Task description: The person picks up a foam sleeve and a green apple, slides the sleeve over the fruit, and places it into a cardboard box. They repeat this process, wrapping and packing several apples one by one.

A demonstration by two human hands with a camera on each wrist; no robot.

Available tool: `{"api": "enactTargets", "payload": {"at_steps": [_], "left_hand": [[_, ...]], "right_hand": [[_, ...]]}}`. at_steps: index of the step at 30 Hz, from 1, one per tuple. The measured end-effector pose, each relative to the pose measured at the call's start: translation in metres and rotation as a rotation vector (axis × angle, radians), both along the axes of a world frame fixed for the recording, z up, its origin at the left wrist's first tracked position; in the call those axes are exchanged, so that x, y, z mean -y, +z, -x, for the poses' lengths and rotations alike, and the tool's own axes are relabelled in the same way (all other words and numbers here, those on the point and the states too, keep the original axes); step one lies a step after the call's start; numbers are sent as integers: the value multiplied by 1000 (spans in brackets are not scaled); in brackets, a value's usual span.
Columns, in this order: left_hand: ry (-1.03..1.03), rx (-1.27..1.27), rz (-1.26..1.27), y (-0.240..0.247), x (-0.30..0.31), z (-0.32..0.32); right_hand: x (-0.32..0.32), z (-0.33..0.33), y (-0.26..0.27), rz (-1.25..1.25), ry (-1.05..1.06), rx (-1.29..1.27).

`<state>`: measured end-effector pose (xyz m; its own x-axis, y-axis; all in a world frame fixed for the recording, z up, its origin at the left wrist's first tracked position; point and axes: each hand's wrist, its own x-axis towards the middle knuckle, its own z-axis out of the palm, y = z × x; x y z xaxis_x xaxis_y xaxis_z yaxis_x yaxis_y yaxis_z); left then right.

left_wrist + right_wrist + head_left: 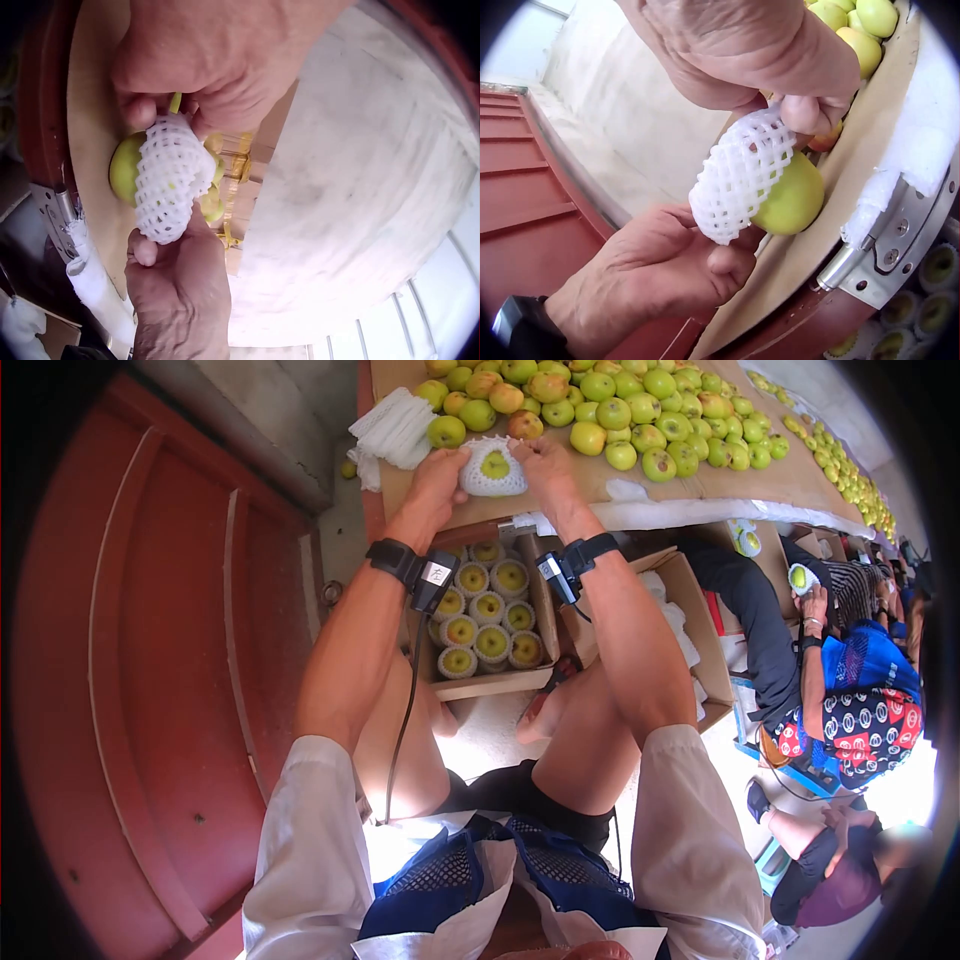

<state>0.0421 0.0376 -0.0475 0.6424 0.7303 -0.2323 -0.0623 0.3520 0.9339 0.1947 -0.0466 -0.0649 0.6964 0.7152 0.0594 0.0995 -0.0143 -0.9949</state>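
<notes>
A green apple, partly covered by a white foam net, is between the two hands at the table's near edge. My left hand pinches one side of the net and my right hand pinches the opposite side. In the left wrist view, bare green skin of the apple bulges out past the net. The right wrist view has the net stretched between thumbs and fingers, with the apple showing at its open side.
Loose apples cover the far part of the table, with a stack of white nets at its left. Below the edge sits a carton of netted apples. Another open carton stands to the right, near a seated person.
</notes>
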Motion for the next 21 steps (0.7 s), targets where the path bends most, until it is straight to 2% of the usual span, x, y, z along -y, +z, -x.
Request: {"api": "enactTargets", "payload": {"at_steps": [5, 11, 16, 19, 21], "left_hand": [[30, -84, -49, -7, 0, -4], [35, -69, -38, -25, -6, -10], [155, -128, -157, -49, -11, -20], [199, -176, -194, -55, -9, -25], [225, -167, -192, -53, -13, -28]], "right_hand": [[2, 3, 3, 30, -21, 31], [-6, -11, -29, 65, -2, 137], [-6, -7, -31, 116, -87, 126], [-3, -4, -32, 92, -115, 212], [-4, -1, -28, 102, -118, 143]]}}
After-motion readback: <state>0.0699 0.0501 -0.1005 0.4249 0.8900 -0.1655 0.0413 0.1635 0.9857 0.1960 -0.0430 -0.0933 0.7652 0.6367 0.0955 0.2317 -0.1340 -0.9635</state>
